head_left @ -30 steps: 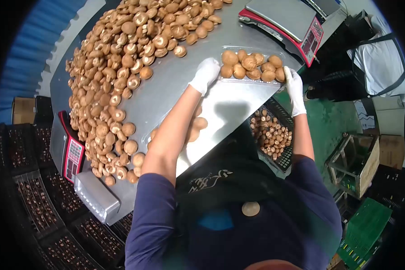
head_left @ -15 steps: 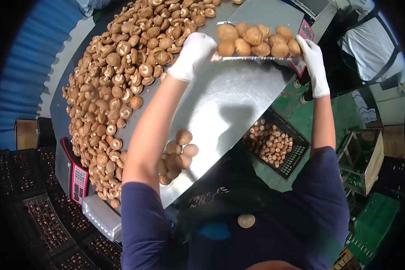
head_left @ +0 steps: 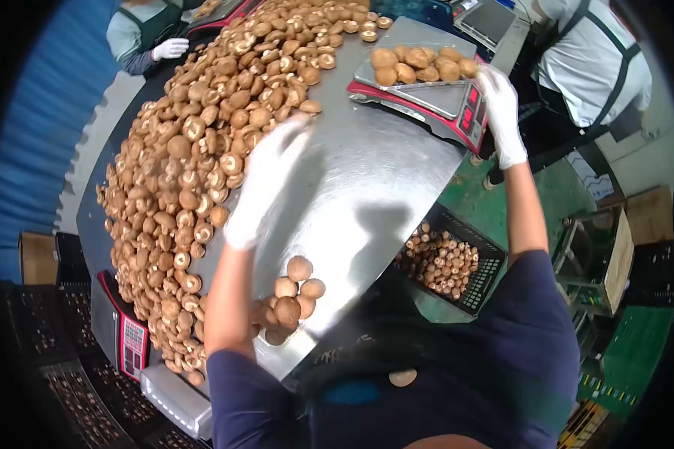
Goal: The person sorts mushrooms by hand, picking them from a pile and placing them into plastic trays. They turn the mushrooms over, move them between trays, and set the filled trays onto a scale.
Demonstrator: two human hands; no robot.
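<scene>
- The clear, shallow plastic tray, filled with round brown mushrooms, lies on the flat metal platform of a red-and-silver digital scale at the far right part of the table; red digits glow on its display.
- The right hand, in a white glove, is at the right end of the tray, its fingertips beside the last mushroom. Its fingers look only slightly bent; whether they grip the tray's edge cannot be told.
- The left hand, also in a white glove and blurred, is over the near edge of a large heap of brown mushrooms with pale stems. Its fingers are stretched out, with the thumb a little apart, and no item shows in its hold.
- A small group of loose brown mushrooms sits on the shiny grey metal table, beside the left forearm.
- Below the table's right edge, a black plastic crate on the green floor holds more mushrooms.
- A second red-and-silver scale stands at the table's near left edge, next to a stack of clear trays.
- Beyond the heap, at upper left, is a co-worker's white-gloved hand.
</scene>
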